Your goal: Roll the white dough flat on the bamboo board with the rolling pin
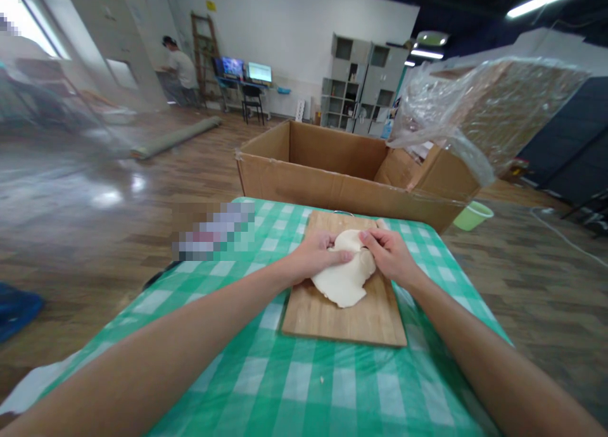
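Observation:
A thin, pale sheet of dough [342,281] with a ragged lower edge is held over a wooden cutting board [327,323]. My left hand [319,257] grips its left side, the thumb lying on top and the fingers partly hidden. On the upper right, my right hand [387,253] pinches the dough's edge between thumb and fingers. The part of the dough between both hands is folded or bent. Whether its underside touches the board, I cannot tell.
The board lies on a table with a green checked cloth [266,373]. Beyond the far edge stands a large open cardboard box [304,174], with plastic-wrapped cardboard [513,107] at its right. A green bucket [474,215] is on the floor. A person [183,69] is far back left.

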`<act>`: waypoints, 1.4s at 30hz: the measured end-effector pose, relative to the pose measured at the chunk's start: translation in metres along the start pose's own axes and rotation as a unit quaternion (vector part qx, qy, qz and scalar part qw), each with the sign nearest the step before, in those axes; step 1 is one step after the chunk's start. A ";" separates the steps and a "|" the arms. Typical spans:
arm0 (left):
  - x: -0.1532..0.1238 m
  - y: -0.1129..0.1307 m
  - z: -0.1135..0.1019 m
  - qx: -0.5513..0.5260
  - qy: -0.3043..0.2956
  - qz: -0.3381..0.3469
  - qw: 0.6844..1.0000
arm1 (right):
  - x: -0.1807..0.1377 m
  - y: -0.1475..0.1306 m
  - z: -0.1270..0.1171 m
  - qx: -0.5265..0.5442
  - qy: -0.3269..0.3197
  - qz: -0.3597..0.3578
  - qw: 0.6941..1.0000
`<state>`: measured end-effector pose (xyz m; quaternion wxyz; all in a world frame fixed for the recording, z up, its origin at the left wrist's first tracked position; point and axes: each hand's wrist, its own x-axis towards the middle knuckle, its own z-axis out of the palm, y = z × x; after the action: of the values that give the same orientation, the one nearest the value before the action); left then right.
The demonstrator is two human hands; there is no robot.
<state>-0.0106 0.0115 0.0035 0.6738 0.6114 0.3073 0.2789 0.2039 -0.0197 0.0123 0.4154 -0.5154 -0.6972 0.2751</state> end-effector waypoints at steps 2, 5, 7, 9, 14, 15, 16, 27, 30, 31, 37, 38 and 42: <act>0.000 0.003 -0.001 -0.006 0.012 -0.014 1.000 | 0.001 0.002 -0.002 0.007 0.003 -0.004 1.000; 0.000 0.005 -0.005 -0.019 0.015 -0.030 0.999 | 0.001 0.005 0.000 0.027 0.003 0.007 1.000; 0.000 0.006 -0.008 -0.010 0.004 -0.042 0.999 | 0.002 0.005 0.002 0.055 -0.006 0.035 0.998; 0.000 0.006 -0.011 0.026 -0.020 -0.047 0.998 | 0.002 0.003 0.003 0.090 -0.020 0.060 0.994; 0.001 0.007 -0.013 0.160 -0.072 -0.020 0.984 | -0.002 -0.012 0.007 0.042 -0.071 -0.008 0.997; 0.001 0.007 -0.013 0.173 -0.079 -0.014 0.982 | -0.003 -0.015 0.008 -0.005 -0.079 -0.034 0.996; 0.000 0.007 -0.012 0.181 -0.086 -0.009 0.980 | -0.005 -0.017 0.009 -0.057 -0.084 -0.053 0.993; -0.002 0.005 -0.013 0.039 -0.012 -0.056 0.998 | -0.004 -0.012 0.010 -0.139 -0.026 -0.074 0.987; -0.001 0.005 -0.017 0.033 0.004 -0.058 0.998 | -0.005 -0.007 0.010 -0.113 -0.023 -0.073 0.991; -0.001 0.006 -0.017 0.034 0.002 -0.058 0.998 | -0.005 -0.006 0.010 -0.104 -0.025 -0.070 0.992; -0.004 0.009 -0.014 0.064 -0.044 -0.055 0.995 | -0.005 -0.013 0.013 -0.112 -0.026 -0.073 0.991; -0.004 0.009 -0.013 0.069 -0.048 -0.053 0.995 | -0.005 -0.015 0.014 -0.112 -0.031 -0.066 0.991; -0.001 0.004 -0.012 0.058 -0.047 -0.046 0.996 | -0.007 -0.013 0.021 -0.064 -0.027 -0.032 0.997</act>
<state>-0.0202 0.0186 0.0068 0.6627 0.6474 0.3188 0.2003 0.1801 -0.0292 0.0105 0.3710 -0.5111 -0.7404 0.2302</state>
